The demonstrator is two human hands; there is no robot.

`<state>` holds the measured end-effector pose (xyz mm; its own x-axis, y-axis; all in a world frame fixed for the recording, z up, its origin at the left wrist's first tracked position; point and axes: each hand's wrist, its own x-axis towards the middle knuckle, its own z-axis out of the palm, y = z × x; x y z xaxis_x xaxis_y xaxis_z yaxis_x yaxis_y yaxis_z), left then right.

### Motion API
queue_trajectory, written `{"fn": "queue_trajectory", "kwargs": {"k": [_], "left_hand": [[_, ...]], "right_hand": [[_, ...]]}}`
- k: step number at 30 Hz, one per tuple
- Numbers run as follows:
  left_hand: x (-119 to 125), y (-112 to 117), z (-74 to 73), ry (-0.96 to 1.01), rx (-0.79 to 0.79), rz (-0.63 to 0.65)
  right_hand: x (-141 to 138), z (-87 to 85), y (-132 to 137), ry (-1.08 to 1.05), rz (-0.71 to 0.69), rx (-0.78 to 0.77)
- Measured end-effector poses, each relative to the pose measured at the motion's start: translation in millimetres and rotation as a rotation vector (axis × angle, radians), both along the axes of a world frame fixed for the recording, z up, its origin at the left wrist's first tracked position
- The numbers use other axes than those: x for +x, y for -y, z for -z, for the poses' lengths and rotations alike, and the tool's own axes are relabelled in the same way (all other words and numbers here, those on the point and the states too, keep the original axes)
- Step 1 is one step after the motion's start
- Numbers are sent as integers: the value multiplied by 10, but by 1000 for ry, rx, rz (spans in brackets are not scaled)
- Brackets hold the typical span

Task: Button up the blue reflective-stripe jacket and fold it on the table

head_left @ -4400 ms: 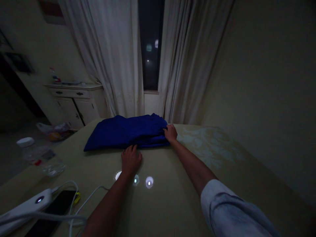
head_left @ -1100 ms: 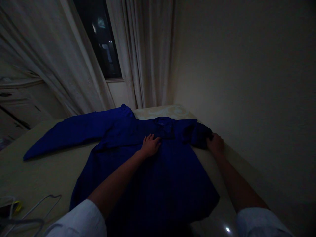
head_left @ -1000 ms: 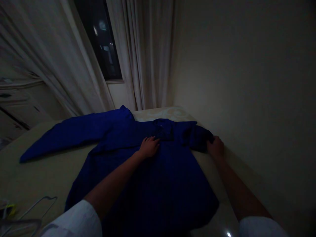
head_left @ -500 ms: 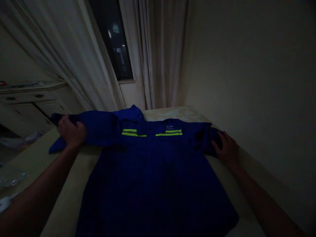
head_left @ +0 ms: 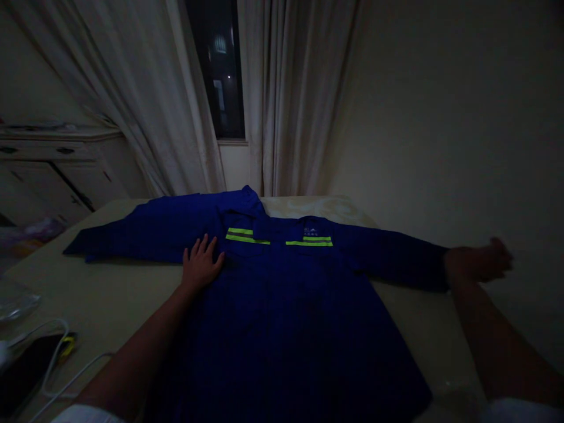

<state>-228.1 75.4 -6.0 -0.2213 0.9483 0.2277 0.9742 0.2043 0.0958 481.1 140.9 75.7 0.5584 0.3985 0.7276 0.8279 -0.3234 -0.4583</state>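
Note:
A dark blue work shirt with yellow-green reflective stripes lies spread flat on the pale bed, both sleeves stretched out to the sides. My left hand lies flat and open on the shirt's chest, near the left shoulder. My right hand is at the cuff end of the right sleeve, close to the wall; it is smeared by motion, so its fingers cannot be read.
White curtains hang on both sides of a dark window behind the bed. A white cabinet stands at the left. A black phone and white cables lie at the bed's lower left. A plain wall runs along the right.
The shirt went from folded to spread out. In the last half second the right sleeve was drawn out straight to the right, and my left hand moved from the left sleeve onto the chest.

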Motion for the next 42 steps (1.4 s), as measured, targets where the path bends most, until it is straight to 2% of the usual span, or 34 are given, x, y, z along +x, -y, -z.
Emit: {"fn": "queue_trajectory", "kwargs": {"k": [1, 2, 3, 5, 6, 7, 9, 11, 14, 17, 20, 22, 24, 27, 29, 30, 31, 33, 35, 36, 38, 40, 42], "left_hand": [[1, -5, -3, 0, 5, -3], [5, -8, -5, 1, 8, -3], [9, -10, -5, 1, 11, -3], [16, -6, -3, 4, 12, -2], [18, -1, -3, 7, 12, -1], [20, 5, -3, 11, 11, -1], [22, 18, -10, 24, 10, -8], [27, 29, -23, 47, 9, -32], [36, 35, -43, 87, 25, -98], [40, 26, -39, 108, 60, -142], [38, 12, -13, 97, 73, -139], [37, 8, 1, 80, 74, -140], [40, 10, 0, 69, 72, -142], [47, 18, -19, 74, 54, -142], [50, 20, -31, 78, 42, -146], [51, 20, -34, 79, 38, -148], [51, 19, -36, 80, 36, -148], [50, 16, -36, 82, 39, -144], [51, 16, -36, 81, 40, -138], [53, 17, -37, 78, 40, -138], [56, 21, -39, 71, 38, -138], [58, 24, -38, 64, 37, -140], [56, 23, -34, 60, 35, -140]], "right_hand": [[-229, -13, -52, -19, -19, 19], [-536, -2, -118, -26, -87, -25], [-901, 32, -195, -14, -234, -134], [-1710, 155, -361, 53, -641, -397], [-2104, 233, -439, 90, -785, -504], [-2464, 315, -508, 117, -863, -585], [-3027, 470, -609, 121, -901, -704], [-3353, 596, -666, 130, -926, -813], [-3489, 715, -705, 138, -918, -893], [-3476, 762, -728, 192, -877, -838], [-3531, 705, -825, 323, -891, -780], [-3609, 558, -996, 328, -897, -750], [-3694, 317, -1252, 174, -879, -626], [-3811, -53, -1600, -148, -927, -233], [-3896, -149, -1637, -224, -1049, -65], [-3944, -127, -1577, -212, -1114, -73], [-3995, -62, -1474, -169, -1182, -156], [-4095, 147, -1204, -5, -1296, -454], [-4167, 354, -977, 183, -1322, -676], [-4185, 423, -913, 236, -1285, -697], [-4185, 470, -892, 220, -1113, -592], [-4166, 436, -948, 120, -929, -463], [-4169, 402, -983, 70, -879, -465]]}}
